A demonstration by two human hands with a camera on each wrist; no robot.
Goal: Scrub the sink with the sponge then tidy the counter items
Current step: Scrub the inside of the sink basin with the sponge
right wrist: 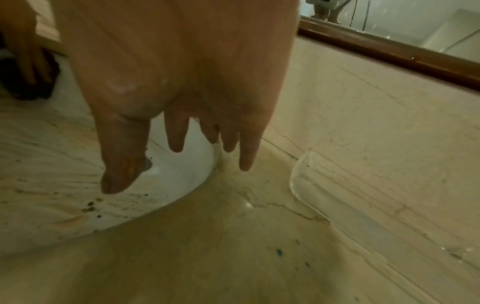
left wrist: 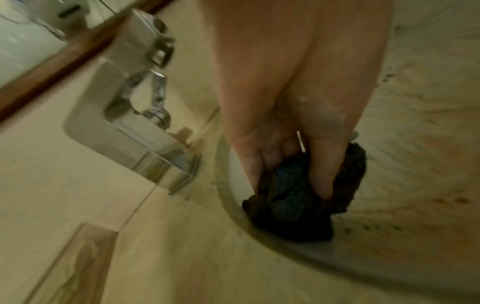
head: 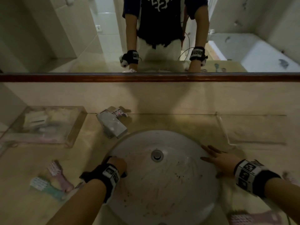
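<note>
Both forearms are bare. Each wrist wears a black band (head: 112,173) carrying white tiles printed with black square markers (head: 245,172). The mirror (head: 48,38) shows a dark short-sleeved shirt with white lettering, pale trousers and a thin black cable.

A mirror (head: 48,38) with a brown wooden frame (head: 146,77) hangs above a chrome faucet (head: 112,124).

No readable text; only blurred white lettering on the mirrored shirt (head: 159,7).

Dark crumpled sponge (left wrist: 298,197) against left inner rim of speckled white sink (head: 170,184).
</note>
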